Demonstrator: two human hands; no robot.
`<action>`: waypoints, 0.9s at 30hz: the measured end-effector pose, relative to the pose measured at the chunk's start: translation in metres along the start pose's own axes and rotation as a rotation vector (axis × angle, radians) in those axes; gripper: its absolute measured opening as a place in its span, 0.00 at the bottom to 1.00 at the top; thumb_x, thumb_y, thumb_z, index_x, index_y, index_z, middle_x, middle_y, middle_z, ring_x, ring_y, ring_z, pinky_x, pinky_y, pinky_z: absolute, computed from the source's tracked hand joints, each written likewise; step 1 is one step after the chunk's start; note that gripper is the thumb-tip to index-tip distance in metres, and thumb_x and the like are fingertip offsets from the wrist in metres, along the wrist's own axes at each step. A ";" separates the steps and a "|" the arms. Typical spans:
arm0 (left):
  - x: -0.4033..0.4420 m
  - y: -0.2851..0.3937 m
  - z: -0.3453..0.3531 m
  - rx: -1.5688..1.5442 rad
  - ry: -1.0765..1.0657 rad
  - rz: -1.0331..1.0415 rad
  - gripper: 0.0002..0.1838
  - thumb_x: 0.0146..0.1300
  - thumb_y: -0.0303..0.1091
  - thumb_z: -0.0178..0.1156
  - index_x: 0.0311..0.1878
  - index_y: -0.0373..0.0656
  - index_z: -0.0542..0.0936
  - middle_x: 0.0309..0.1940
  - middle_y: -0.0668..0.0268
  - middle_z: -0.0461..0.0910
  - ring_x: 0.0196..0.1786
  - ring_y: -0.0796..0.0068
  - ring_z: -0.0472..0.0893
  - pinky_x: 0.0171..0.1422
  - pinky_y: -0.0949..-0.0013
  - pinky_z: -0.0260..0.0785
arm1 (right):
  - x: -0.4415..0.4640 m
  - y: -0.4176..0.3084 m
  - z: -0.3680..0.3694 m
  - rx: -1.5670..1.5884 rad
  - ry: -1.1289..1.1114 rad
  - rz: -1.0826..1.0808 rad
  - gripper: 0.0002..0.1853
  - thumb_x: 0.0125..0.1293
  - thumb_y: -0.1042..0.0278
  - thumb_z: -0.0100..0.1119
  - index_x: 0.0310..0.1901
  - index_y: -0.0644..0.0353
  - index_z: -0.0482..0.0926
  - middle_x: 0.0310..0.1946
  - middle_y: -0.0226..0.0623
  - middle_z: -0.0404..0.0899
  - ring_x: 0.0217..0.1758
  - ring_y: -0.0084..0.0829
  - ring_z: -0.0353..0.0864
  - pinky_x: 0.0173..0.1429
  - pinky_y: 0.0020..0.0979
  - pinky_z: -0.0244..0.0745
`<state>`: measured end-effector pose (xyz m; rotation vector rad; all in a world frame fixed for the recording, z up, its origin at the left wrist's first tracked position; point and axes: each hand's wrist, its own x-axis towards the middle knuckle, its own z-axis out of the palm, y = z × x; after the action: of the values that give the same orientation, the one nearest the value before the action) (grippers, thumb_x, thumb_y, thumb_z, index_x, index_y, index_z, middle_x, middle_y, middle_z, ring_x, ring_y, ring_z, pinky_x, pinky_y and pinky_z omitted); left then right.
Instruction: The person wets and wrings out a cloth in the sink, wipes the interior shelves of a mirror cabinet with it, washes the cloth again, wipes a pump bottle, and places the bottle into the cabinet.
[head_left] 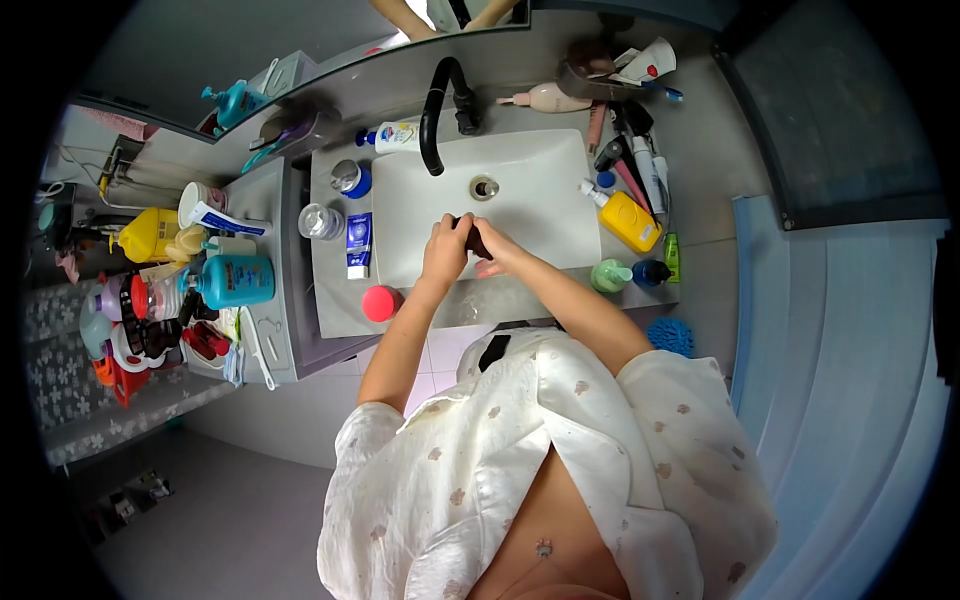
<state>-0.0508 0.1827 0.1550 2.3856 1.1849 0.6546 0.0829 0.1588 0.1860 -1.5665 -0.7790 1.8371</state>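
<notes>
Over the front half of the white sink (540, 220), my left hand (446, 252) and my right hand (496, 246) meet with their fingers closed in. Between them they hold a small dark brown object (476, 243); the fingers cover much of it and I cannot make out its kind. Behind the hands is the metal drain (484, 188). The black faucet (432, 125) arches over the back of the basin, and I cannot see water running from it.
Left of the sink are a blue tube (359, 245), a clear jar (320, 222) and a pink round lid (381, 303). On the right stand a yellow pump bottle (628, 220) and a green bottle (610, 276). A cluttered grey cabinet (285, 330) is further left.
</notes>
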 end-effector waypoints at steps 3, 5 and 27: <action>0.009 0.013 -0.011 0.157 0.045 0.123 0.23 0.44 0.20 0.55 0.47 0.44 0.69 0.33 0.55 0.69 0.33 0.54 0.71 0.36 0.58 0.68 | 0.012 0.006 -0.004 0.341 -0.094 0.254 0.37 0.53 0.29 0.38 0.42 0.57 0.76 0.33 0.36 0.78 0.36 0.30 0.76 0.38 0.30 0.71; 0.012 0.020 -0.014 0.189 0.022 0.184 0.21 0.45 0.21 0.54 0.47 0.42 0.69 0.33 0.55 0.68 0.33 0.54 0.71 0.36 0.57 0.68 | 0.024 0.005 -0.007 0.427 -0.143 0.250 0.40 0.50 0.24 0.36 0.40 0.58 0.77 0.32 0.39 0.78 0.34 0.33 0.77 0.38 0.30 0.72; 0.029 0.040 -0.035 -1.325 -0.543 -0.762 0.07 0.33 0.18 0.53 0.17 0.40 0.67 0.09 0.71 0.61 0.08 0.82 0.58 0.10 0.76 0.45 | 0.014 -0.036 -0.032 -0.906 0.187 -1.207 0.20 0.55 0.61 0.46 0.10 0.61 0.74 0.12 0.42 0.73 0.16 0.42 0.73 0.27 0.38 0.70</action>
<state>-0.0303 0.1890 0.2113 0.8133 0.8409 0.2926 0.1152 0.1947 0.2004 -1.1448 -2.0291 0.4284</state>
